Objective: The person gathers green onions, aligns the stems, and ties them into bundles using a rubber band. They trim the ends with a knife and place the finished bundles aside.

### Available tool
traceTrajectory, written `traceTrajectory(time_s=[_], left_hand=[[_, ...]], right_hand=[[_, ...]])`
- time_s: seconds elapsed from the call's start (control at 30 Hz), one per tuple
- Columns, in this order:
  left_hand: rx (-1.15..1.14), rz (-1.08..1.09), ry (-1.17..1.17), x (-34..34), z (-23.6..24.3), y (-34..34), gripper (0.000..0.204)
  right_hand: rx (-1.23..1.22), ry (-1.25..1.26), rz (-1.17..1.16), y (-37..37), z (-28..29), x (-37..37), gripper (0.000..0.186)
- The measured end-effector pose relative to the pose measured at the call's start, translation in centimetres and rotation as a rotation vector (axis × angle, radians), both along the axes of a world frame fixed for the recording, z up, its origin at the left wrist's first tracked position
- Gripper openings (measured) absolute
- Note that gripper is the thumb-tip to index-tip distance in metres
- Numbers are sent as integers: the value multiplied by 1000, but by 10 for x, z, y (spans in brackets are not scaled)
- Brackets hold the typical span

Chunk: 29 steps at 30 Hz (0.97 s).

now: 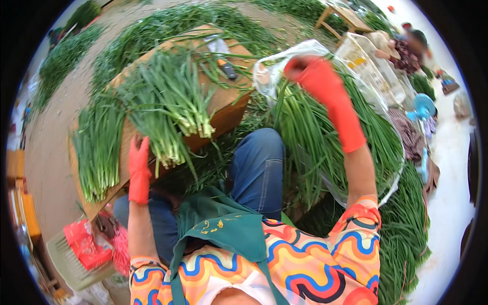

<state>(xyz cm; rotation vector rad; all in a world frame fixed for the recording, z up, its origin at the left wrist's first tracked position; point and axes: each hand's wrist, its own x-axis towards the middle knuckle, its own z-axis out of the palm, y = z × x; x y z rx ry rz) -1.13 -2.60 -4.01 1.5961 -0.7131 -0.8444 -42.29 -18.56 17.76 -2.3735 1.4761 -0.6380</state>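
Observation:
My left hand (pixel 139 160), in a red rubber glove, is at the near edge of a brown board (pixel 229 99), its fingers apart and nothing visible in them. It sits between two bunches of long green stalks with pale bases, resembling scallions: one bunch (pixel 99 152) at the left and a larger pile (pixel 162 96) beyond. My right hand (pixel 307 71), gloved in red too, is raised over a white plastic bag (pixel 305 48) filled with the same greens (pixel 305 117). Its fingers look curled but are smeared by motion, and whether they hold anything is hidden.
A black-and-orange handheld tool (pixel 226 68) lies on the board. Loose greens (pixel 147 35) heap on the floor behind it and at my right. White crates (pixel 368 66), a wooden stool (pixel 345 20) and another person (pixel 409 51) are at far right. A pale plastic stool (pixel 76 259) stands lower left.

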Motion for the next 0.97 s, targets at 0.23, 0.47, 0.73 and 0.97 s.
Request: traceTrajectory(time_s=[0.23,0.47,0.73,0.97], left_hand=[[27,119,55,-10,8,7,77],[71,123,15,-20,20,-3,81],[240,205,-360,-9,9,-25,85],[-148,147,-256,7,-49,-63,79]], right_hand=[[-739,-789,-198,-48,75,63,31],[191,-490,-48,14,-133,131,34],[670,-363,-199,-34,-163,111,74],[634,-135,26,37,-162,270,107]])
